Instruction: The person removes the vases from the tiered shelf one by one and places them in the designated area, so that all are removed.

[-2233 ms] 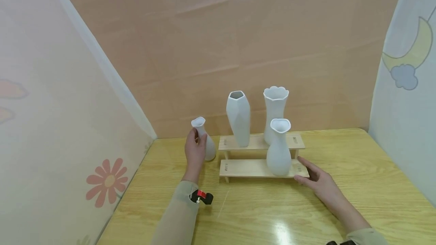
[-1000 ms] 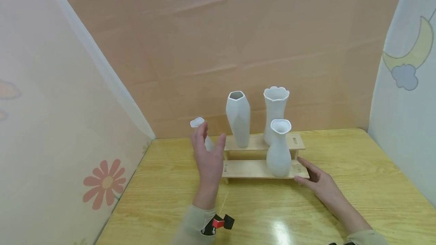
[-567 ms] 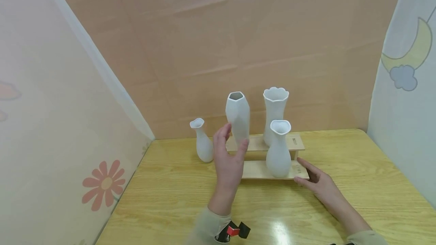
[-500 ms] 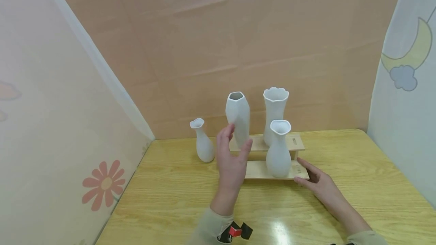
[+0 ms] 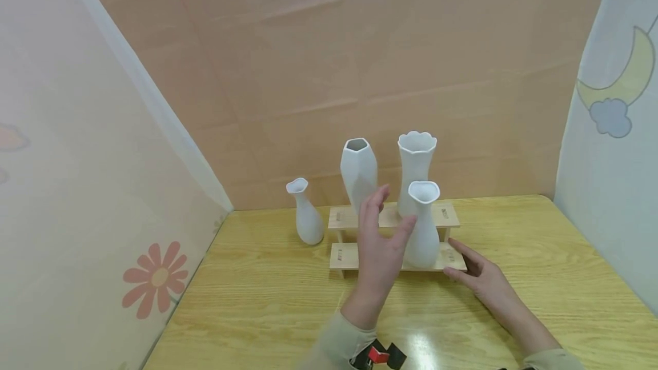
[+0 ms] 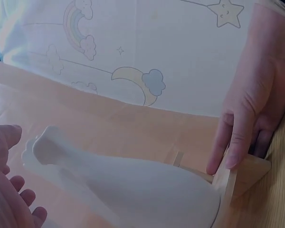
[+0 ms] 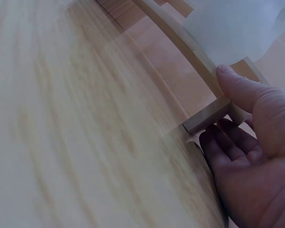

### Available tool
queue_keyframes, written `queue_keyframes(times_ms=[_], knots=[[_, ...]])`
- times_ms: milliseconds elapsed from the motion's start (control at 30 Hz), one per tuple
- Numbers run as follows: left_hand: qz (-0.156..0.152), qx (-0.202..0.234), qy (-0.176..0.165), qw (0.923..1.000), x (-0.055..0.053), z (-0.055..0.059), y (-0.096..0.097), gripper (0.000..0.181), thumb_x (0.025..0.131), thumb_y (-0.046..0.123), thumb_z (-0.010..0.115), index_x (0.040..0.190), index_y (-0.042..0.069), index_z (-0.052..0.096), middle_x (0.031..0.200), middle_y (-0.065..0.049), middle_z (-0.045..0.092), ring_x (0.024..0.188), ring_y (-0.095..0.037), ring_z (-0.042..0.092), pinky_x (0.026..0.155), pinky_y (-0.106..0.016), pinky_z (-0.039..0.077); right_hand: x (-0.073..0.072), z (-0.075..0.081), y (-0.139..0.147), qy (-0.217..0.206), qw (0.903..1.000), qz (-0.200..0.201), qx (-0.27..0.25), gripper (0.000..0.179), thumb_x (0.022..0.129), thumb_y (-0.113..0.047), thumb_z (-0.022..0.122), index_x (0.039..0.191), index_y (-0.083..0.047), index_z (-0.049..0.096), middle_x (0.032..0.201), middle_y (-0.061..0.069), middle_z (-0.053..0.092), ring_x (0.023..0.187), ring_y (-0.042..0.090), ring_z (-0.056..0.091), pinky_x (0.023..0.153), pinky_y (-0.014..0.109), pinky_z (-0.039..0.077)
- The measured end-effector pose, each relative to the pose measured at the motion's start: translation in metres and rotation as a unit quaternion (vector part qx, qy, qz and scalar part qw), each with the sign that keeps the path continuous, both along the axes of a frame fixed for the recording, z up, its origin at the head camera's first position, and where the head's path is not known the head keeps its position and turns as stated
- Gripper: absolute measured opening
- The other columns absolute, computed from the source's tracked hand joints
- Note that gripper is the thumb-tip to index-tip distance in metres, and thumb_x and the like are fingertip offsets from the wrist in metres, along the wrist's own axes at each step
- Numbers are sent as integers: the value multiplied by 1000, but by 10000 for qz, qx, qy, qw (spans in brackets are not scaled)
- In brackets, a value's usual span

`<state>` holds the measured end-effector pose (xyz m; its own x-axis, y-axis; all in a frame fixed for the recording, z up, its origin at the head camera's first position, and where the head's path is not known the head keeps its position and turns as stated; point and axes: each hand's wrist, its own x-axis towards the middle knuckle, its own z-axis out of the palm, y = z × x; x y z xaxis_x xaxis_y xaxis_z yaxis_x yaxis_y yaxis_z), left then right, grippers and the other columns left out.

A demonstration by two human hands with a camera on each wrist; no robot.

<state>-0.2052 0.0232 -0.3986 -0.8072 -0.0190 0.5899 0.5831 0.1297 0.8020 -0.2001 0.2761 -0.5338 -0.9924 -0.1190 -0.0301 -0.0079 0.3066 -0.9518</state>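
My left hand (image 5: pixel 380 253) is raised before the two-tier wooden shelf (image 5: pixel 345 256), thumb and fingers apart, holding nothing. Its thumb overlaps the white round-bellied vase (image 5: pixel 425 238) on the lower tier, whose wavy mouth points up. In the left wrist view that vase (image 6: pixel 152 190) lies beyond the fingers. My right hand (image 5: pixel 485 281) grips the shelf's right end; the right wrist view has its thumb (image 7: pixel 240 88) on the board's edge and fingers lower down, by the leg. On the upper tier stand a faceted white vase (image 5: pixel 358 170) and a scalloped-rim white vase (image 5: pixel 414 167).
A smaller white vase (image 5: pixel 309 224) stands upright on the wooden table (image 5: pixel 247 290), left of the shelf. Behind is a tan backdrop (image 5: pixel 288 73); printed cloth walls close off the left side (image 5: pixel 103 187) and the right side (image 5: pixel 612 176).
My left hand let go of the small vase at left and moved right, past the faceted vase, to the front vase. The right hand has stayed at the shelf end.
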Motion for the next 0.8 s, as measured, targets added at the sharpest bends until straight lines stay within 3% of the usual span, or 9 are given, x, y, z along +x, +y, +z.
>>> queue_keyframes(times_ms=[100,300,533,800], knots=[[-47,-19,-62,10000,-1,-2,7,61,101,22,83,157,20,57,154,3,57,142,-19,53,120,-54,43,0,2,-1,4,10000,-11,-36,86,107,-37,75,176,-16,28,181,20,14,163,50,14,101,3,34],[-181,-11,55,9998,-8,-6,19,57,102,18,82,154,13,59,151,-9,60,139,-31,56,119,-50,44,0,2,-1,12,10000,-35,-31,86,107,-37,76,176,-16,29,181,20,15,163,50,15,100,3,35],[-246,-36,-225,9994,-12,-9,26,59,101,17,83,155,20,59,147,3,60,139,-26,57,121,-51,44,-1,2,0,97,9999,-18,-71,85,107,-35,76,176,-16,30,180,19,17,163,49,16,100,3,35],[-128,-201,-580,9980,-18,-19,30,58,101,20,84,154,22,61,141,4,64,135,-18,60,118,-50,47,0,1,0,52,10000,-4,-58,86,107,-36,76,176,-15,29,181,19,16,163,50,16,101,3,35]])
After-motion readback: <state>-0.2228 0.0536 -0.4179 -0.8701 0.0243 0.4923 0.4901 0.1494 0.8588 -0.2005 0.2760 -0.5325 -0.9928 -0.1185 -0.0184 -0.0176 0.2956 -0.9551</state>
